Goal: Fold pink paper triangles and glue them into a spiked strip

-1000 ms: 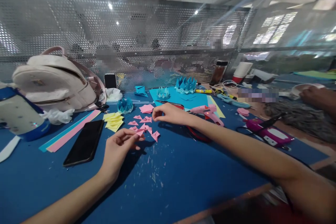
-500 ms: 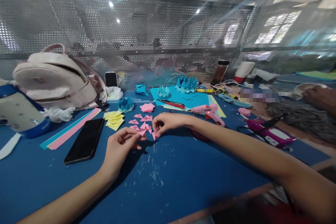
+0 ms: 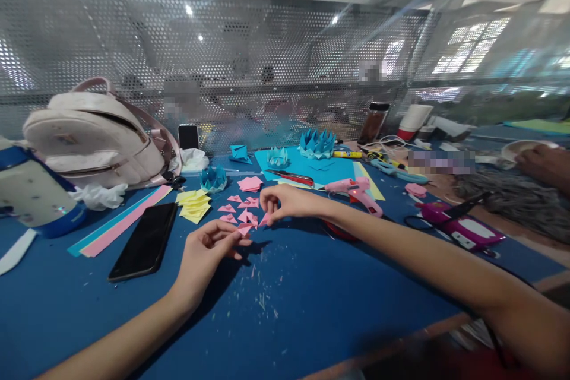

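Right hand (image 3: 287,201) pinches one pink triangle (image 3: 265,219) at its left, left hand (image 3: 203,249) another triangle (image 3: 244,230) at its right.

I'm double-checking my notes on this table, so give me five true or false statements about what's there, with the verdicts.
1. The left hand holds a pink folded piece at its fingertips. True.
2. The right hand is gripping the glue gun. False: the right hand holds another pink folded piece, and the pink glue gun lies beyond the right forearm.
3. The yellow papers lie to the right of the large black phone. True.
4. The backpack is at the right end of the table. False: the backpack is on the left.
5. The pale blue spiky ring sits on the bright blue sheet. True.
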`<state>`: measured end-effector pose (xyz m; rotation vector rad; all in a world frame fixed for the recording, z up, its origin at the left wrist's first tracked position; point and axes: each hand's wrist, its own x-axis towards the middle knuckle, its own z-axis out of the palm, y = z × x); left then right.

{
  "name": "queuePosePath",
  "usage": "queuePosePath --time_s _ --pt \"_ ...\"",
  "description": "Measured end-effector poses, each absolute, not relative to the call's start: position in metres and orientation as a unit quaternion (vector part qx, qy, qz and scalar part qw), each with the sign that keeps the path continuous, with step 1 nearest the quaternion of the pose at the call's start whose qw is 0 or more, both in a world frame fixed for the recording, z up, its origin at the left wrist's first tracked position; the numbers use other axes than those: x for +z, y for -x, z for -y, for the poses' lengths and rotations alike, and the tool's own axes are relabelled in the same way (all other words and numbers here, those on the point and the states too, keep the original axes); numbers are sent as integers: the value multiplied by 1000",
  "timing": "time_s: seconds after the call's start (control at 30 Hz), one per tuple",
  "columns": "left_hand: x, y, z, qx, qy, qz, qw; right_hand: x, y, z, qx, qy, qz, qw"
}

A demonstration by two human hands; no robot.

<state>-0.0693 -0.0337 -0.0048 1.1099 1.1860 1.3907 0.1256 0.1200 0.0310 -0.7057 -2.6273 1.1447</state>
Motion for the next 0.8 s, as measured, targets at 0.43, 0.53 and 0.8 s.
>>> queuePosePath --time_s 0.43,0.53,0.8 --pt "-4 72 30 509 -470 -491 527 49 -154 -92 445 295 824 189" --pt "-2 71 31 512 -466 -492 529 53 -153 -84 443 291 827 188" --pt "-3 71 30 521 -459 -493 524 49 -145 -69 450 287 813 234"
